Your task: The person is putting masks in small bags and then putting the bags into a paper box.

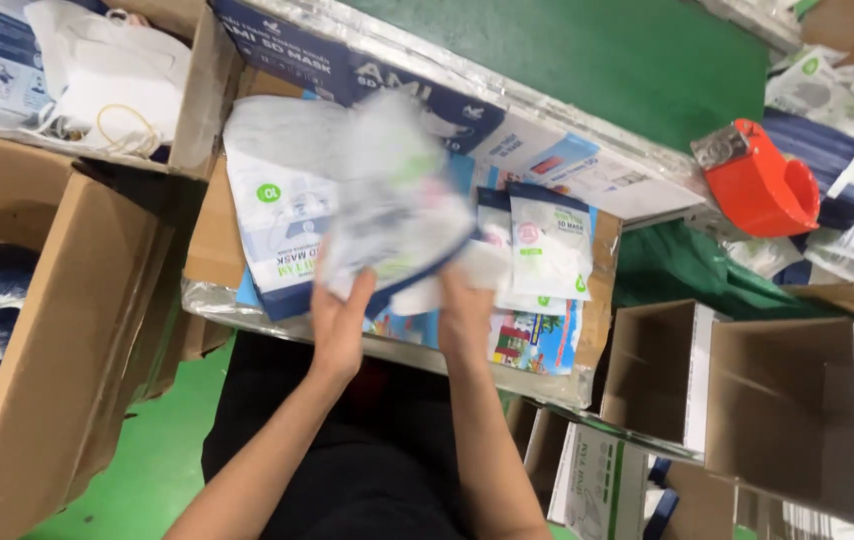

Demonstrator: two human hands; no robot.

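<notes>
I see 2 hands up over the work surface (402,352), both on 1 blurred bundle of clear mask packets (397,205). Left hand (339,322) is closed on the bundle's lower edge, fingers wrapped up from below. Right hand (465,305) grips the lower right corner of the same bundle, next to the left. Can't count packets in the bundle, too much blur.

Under and behind the bundle, on the surface: 1 large white-and-blue mask pouch (282,225) lying flat at left, touching the bundle. At right, 2 smaller white pouches (550,245) overlapping, w/ a colourful printed sheet (532,340) below them. 1 long blue-and-white carton (427,95) lies along the far edge.

Top left: 1 cardboard box (197,95) w/ white masks (97,65) inside, no. unclear. Right side: 1 orange tape dispenser (759,185), beside a loose heap of packets (847,150). Lower right: 2 open small empty boxes (782,410) side by side, near the surface edge. 1 big brown carton (57,340) at left.
</notes>
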